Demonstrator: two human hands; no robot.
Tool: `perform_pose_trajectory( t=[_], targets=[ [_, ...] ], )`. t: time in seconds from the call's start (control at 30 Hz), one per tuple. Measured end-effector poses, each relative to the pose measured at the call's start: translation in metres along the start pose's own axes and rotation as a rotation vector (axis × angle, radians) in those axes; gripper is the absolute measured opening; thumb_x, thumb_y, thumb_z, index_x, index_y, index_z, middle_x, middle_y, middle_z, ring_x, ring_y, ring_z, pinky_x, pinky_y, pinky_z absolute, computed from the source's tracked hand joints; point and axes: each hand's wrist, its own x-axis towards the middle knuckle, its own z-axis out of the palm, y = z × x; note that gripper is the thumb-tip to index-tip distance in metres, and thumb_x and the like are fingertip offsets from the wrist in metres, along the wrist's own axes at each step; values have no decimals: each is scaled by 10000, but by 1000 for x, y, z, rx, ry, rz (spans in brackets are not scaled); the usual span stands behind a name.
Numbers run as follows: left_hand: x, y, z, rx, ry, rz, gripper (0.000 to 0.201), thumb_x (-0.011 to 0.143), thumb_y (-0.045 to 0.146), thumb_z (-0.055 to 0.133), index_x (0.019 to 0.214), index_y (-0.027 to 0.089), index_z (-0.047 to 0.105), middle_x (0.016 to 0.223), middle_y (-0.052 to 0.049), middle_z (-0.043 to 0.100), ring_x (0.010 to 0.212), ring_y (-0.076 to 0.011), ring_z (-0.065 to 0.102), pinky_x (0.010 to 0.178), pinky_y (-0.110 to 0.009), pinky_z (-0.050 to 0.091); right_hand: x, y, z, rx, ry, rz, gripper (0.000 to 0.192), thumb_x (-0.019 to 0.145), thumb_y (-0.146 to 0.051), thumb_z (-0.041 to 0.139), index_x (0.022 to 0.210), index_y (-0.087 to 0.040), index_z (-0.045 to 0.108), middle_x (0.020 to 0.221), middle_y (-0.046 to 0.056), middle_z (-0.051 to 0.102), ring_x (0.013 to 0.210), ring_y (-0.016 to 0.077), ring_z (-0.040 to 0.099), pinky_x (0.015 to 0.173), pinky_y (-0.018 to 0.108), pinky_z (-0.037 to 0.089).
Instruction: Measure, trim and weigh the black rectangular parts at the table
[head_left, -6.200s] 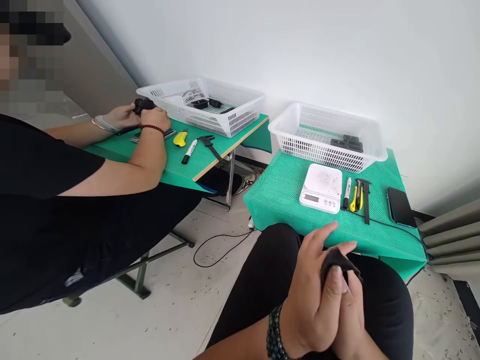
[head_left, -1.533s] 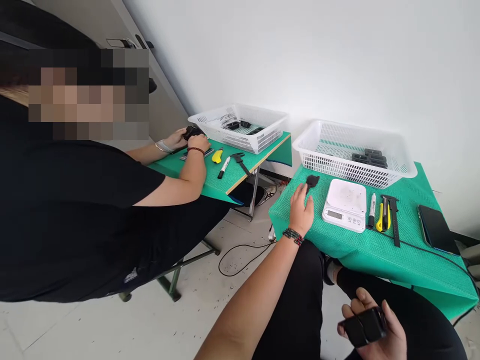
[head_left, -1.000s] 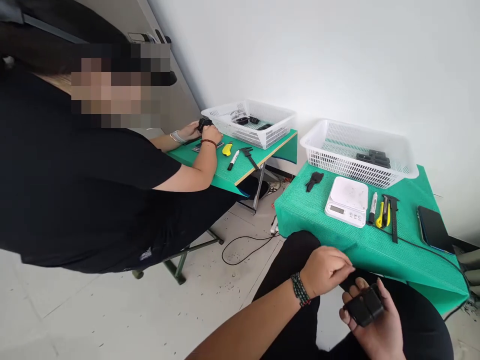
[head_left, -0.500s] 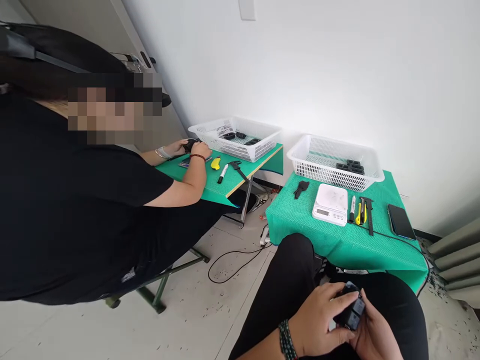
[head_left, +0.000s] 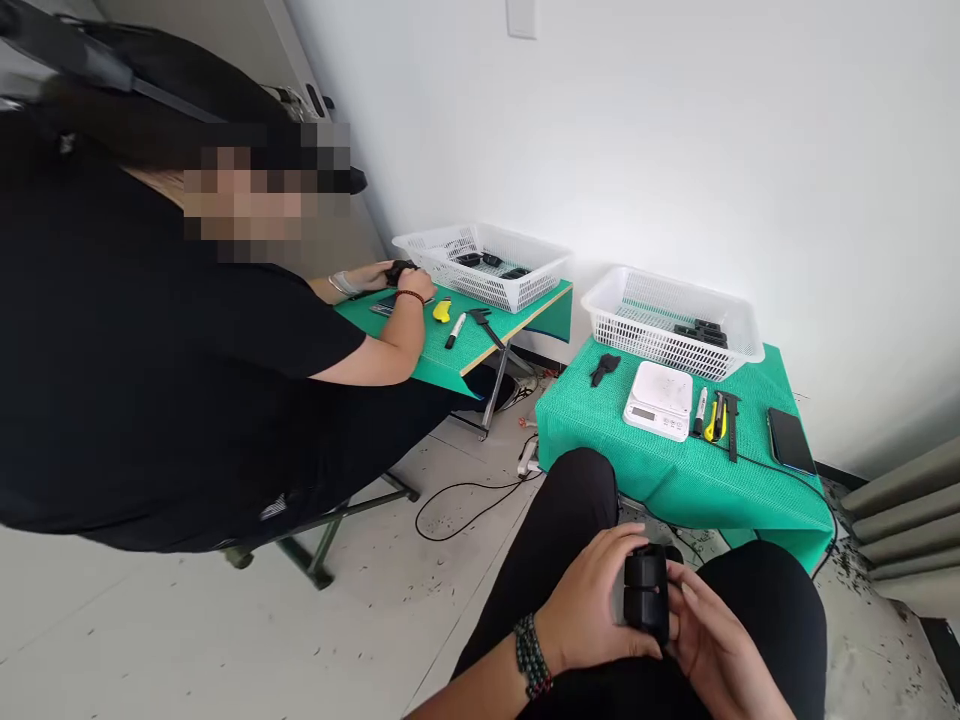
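Over my lap I hold a black plastic part (head_left: 645, 592), a small blocky piece with a groove across its face. My left hand (head_left: 592, 600), with a beaded bracelet at the wrist, grips it between fingers above and thumb below. Against its right side my right hand (head_left: 705, 630) has its curled fingers closed; part of them is hidden behind the piece. On the green-covered table ahead lie a white digital scale (head_left: 660, 400), a marker (head_left: 700, 410), a yellow utility knife (head_left: 716, 418), black calipers (head_left: 733, 425) and a small black piece (head_left: 604, 369).
A white basket (head_left: 667, 352) with several black parts stands at the table's back; a phone (head_left: 790, 440) lies on the right. To the left, a co-worker (head_left: 187, 380) handles a black piece at another green table (head_left: 450, 372) with its own basket (head_left: 517, 290). A cable (head_left: 465, 485) loops across the floor.
My hands have turned the black part so its grooved face shows upright, and moved slightly left. My right fingers have come round its right side. The whole view has shifted a little.
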Motion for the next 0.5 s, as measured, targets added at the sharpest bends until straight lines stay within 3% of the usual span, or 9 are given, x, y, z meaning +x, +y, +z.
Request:
perform_pose_trajectory(
  t=[0.1, 0.23, 0.33, 0.5],
  targets=[
    [-4, 9, 3, -143, 47, -39, 1023, 604, 769, 837, 1393, 185, 547, 1462, -213, 551, 1336, -386, 560, 1159, -530, 448, -4, 10, -8, -40, -14, -91, 491, 815, -533, 811, 1219, -263, 741, 1217, 114, 753, 1157, 306, 695, 998, 441, 544],
    [-6, 22, 14, -316, 65, -139, 943, 655, 858, 723, 1294, 176, 598, 1318, -176, 626, 1201, -344, 621, 1039, -471, 505, -4, 30, -20, -156, 87, -300, 591, 788, -535, 831, 1316, -316, 681, 1432, 103, 651, 1379, 337, 565, 1168, 491, 425],
    [-3, 31, 21, -377, 17, -222, 988, 647, 910, 668, 1292, 164, 605, 1275, -172, 645, 1162, -340, 629, 973, -450, 505, 3, 47, -36, -185, 36, -363, 828, 718, -563, 879, 1457, -376, 554, 1586, 99, 517, 1483, 361, 458, 1166, 514, 436],
    [7, 41, 18, -286, -76, -258, 1047, 682, 961, 551, 1342, 150, 606, 1265, -179, 634, 1130, -329, 615, 934, -435, 507, 23, 58, -60, -242, -69, -417, 939, 713, -506, 902, 1534, -374, 467, 1660, 117, 414, 1510, 379, 413, 1167, 530, 444]
  ],
)
